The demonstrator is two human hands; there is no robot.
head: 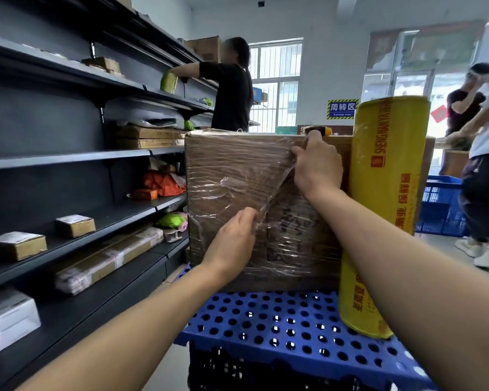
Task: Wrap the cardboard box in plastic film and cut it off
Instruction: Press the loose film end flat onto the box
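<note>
Brown cardboard box (232, 170) upright, film-wrapped; yellow film roll (384, 210) leaning beside.

Your work surface is a blue perforated plastic platform (280, 325) set on a dark crate (266, 373). The film-wrapped cardboard box (232, 170) stands directly on it toward the far edge. Just right of the box, the yellow film roll (384, 215) stands upright on the same surface.

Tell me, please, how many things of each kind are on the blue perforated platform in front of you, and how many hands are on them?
Cardboard box, film-wrapped: 1
Yellow film roll, standing upright: 1
Hands on the box: 2, left hand and right hand
Total: 4
</note>
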